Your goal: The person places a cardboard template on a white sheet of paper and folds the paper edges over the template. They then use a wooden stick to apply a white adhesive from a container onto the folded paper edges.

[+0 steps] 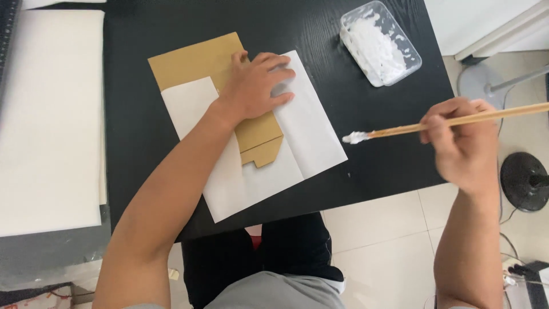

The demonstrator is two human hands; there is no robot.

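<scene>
- The left hand (255,86) is laid flat, palm down and fingers spread, on a brown cardboard piece (201,60); nothing is gripped, the piece is only pressed down.
- The right hand (462,140) is closed around a long wooden brush (457,121), which is held near the right edge of the tabletop (366,166), partly over the floor.
- The brush is pointed leftward, and its tip (355,137) is coated with white paste and is seen above the dark tabletop, just beside the right edge of the white paper sheet (309,131).
- The cardboard piece is placed on top of the white paper sheet, slanted, with its upper part lying past the sheet onto the tabletop and a notched lower end (262,155) showing below the left wrist.
- A clear plastic tub (379,43) of white paste is set on the tabletop near the far right corner, well apart from both hands.
- A stack of white sheets (48,120) is seen at the left side, beside the black tabletop.
- A pale tiled floor (389,252) and a round black stand base (523,181) are visible at the right.
</scene>
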